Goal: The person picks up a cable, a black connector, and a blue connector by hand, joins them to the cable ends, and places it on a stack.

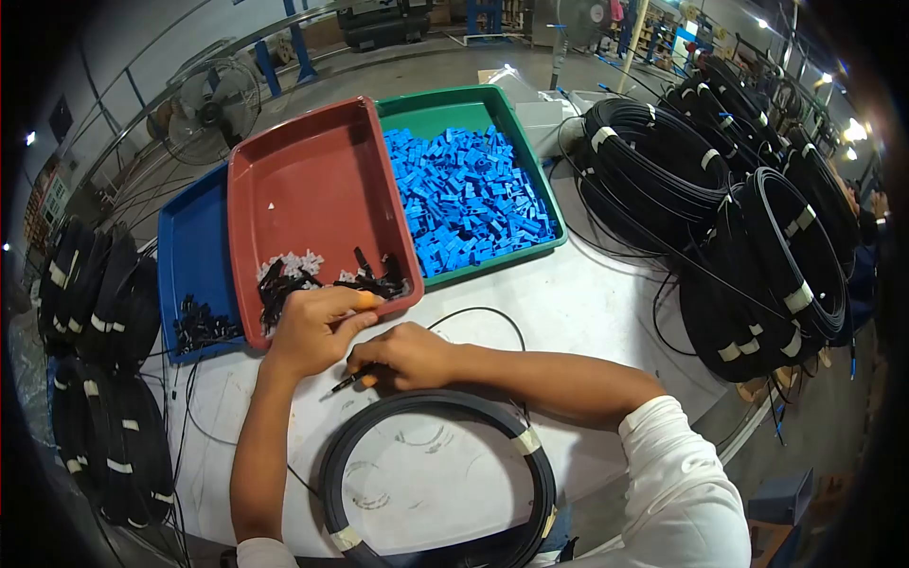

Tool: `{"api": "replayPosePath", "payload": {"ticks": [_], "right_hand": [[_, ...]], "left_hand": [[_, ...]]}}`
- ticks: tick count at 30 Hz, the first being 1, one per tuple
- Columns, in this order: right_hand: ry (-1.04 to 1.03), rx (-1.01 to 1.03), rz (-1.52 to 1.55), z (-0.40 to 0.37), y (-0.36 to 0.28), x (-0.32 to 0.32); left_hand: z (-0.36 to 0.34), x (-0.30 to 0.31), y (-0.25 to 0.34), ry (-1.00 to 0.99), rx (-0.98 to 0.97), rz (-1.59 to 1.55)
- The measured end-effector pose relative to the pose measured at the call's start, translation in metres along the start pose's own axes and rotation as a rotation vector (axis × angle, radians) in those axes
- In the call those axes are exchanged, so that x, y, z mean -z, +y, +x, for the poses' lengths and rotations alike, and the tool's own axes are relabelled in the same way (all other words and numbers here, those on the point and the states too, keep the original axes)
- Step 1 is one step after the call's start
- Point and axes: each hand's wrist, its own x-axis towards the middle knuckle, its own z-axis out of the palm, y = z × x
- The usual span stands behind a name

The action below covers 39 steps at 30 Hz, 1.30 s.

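Observation:
My left hand (322, 327) is at the front edge of the red tray (308, 185), beside black parts (277, 286) and small clear pieces (301, 263). Its fingers are bent together, with an orange covering on one fingertip; what they hold, if anything, is hidden. Just to the right, my right hand (402, 355) is closed around a thin black cable end (343, 383) that points down to the left. A coiled black cable (331, 464) with pale tape bands lies on the white table (587, 312) below both hands.
Behind stands a green tray (436, 106) of blue connectors (464, 194). A blue tray (194, 246) with black parts is at the left. Large black cable coils (653, 161) crowd the right side, and more coils (104, 435) hang at the left. A fan (213, 104) stands beyond.

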Motion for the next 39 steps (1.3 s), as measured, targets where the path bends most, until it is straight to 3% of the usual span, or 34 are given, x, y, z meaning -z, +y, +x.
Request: {"api": "replayPosePath", "payload": {"ticks": [2, 5, 9, 11, 13, 15, 17, 24, 29, 33, 35, 36, 37, 39], "right_hand": [[0.034, 0.011, -0.011, -0.002, 0.006, -0.006], [0.008, 0.009, 0.003, -0.001, 0.001, -0.002], [-0.041, -0.043, 0.039, -0.001, 0.004, -0.001], [-0.040, -0.015, 0.022, 0.000, 0.003, -0.001], [-0.030, 0.002, 0.011, 0.000, 0.002, 0.000], [-0.030, -0.010, 0.004, -0.001, 0.000, 0.000], [-0.016, -0.015, 0.009, -0.001, 0.001, 0.000], [-0.057, -0.039, -0.048, -0.001, -0.001, 0.003], [-0.064, -0.043, -0.058, 0.000, 0.003, -0.003], [-0.025, 0.018, -0.090, -0.001, 0.006, -0.003], [-0.014, 0.026, -0.065, 0.000, 0.006, -0.002], [-0.014, 0.016, -0.055, -0.001, 0.002, 0.001], [-0.016, 0.027, -0.061, -0.001, 0.003, 0.002], [-0.017, 0.039, -0.024, -0.001, 0.006, 0.001]], "left_hand": [[0.017, -0.015, -0.005, -0.038, -0.152, 0.064], [0.048, -0.022, 0.007, -0.196, -0.239, 0.205], [0.087, -0.037, 0.006, -0.233, -0.313, 0.276], [0.107, -0.047, 0.000, -0.229, -0.320, 0.294], [0.126, -0.058, -0.004, -0.100, -0.348, 0.235], [0.142, -0.070, -0.009, -0.108, -0.310, 0.251], [0.159, -0.086, -0.016, 0.020, -0.326, 0.272], [0.181, -0.108, -0.008, -0.127, -0.023, 0.404], [0.184, -0.109, -0.020, -0.139, 0.008, 0.415], [0.179, -0.105, -0.020, -0.045, -0.016, 0.285], [0.175, -0.095, -0.011, 0.088, 0.096, 0.045], [0.171, -0.082, -0.001, 0.057, 0.249, -0.067], [0.166, -0.075, -0.005, 0.066, 0.245, -0.059], [0.149, -0.057, -0.016, 0.088, 0.369, -0.774]]}}
